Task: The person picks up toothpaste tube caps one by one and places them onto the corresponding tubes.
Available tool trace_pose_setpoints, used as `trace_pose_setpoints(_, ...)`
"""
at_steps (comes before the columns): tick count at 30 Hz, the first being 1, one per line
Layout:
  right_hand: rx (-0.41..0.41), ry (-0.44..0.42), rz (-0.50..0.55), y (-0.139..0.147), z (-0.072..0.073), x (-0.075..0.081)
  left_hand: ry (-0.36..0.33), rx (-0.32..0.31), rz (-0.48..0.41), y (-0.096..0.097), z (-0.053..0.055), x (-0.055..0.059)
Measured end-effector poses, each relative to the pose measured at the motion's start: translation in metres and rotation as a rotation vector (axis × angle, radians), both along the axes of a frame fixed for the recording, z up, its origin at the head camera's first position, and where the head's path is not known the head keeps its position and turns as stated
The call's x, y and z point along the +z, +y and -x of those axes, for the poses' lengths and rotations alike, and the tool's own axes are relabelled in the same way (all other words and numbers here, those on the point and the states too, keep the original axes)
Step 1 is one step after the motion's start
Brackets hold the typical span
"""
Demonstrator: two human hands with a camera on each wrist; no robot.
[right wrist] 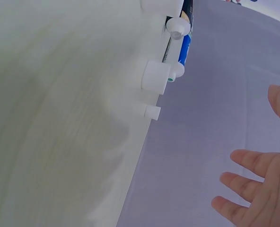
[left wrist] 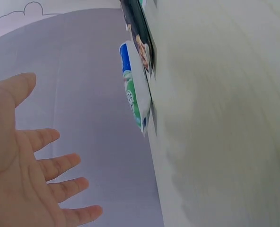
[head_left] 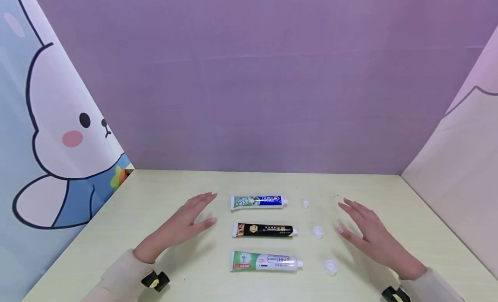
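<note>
Three toothpaste tubes lie in a column on the table, nozzles to the right and uncapped: a blue and green tube (head_left: 257, 202) at the back, a black tube (head_left: 265, 230) in the middle, a green and white tube (head_left: 266, 261) in front. Right of each nozzle sits its own white cap: a small cap (head_left: 305, 204), a wider cap (head_left: 318, 232) and the widest cap (head_left: 331, 267). My left hand (head_left: 185, 222) hovers left of the tubes, fingers spread and holding nothing. On the other side, right of the caps, my right hand (head_left: 371, 235) is likewise spread, touching nothing.
Behind the pale table (head_left: 194, 289) rises a purple backdrop (head_left: 264, 85). A panel with a cartoon rabbit (head_left: 66, 133) borders the left side, and a pale panel (head_left: 463, 163) borders the right. Dark wrist devices (head_left: 155, 281) show at both sleeves.
</note>
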State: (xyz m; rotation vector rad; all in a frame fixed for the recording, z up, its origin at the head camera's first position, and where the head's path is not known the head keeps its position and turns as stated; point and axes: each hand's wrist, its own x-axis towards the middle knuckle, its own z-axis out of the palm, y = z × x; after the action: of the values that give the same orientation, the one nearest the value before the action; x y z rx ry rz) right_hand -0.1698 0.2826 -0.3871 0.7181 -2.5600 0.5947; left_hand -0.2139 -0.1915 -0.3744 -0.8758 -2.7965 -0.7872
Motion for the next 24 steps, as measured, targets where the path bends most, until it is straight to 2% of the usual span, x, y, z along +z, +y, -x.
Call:
trace_pose_setpoints(11,0.029,-0.046,0.022,-0.007,-0.007,0.002,-0.019,-0.053,-0.008,0.012,-0.006,-0.003)
trace_pose_setpoints(14,0.046,-0.050,0.033,-0.007,-0.008,0.001,-0.052,-0.070,-0.015,0.016,-0.009,-0.002)
trace_pose_setpoints(21,0.091,-0.132,0.084,-0.011,-0.014,-0.002,-0.136,-0.109,-0.028,0.026,-0.013,-0.006)
trace_pose_setpoints(24,0.110,-0.128,0.092,-0.012,-0.017,-0.003,-0.170,-0.140,-0.047,0.032,-0.016,-0.008)
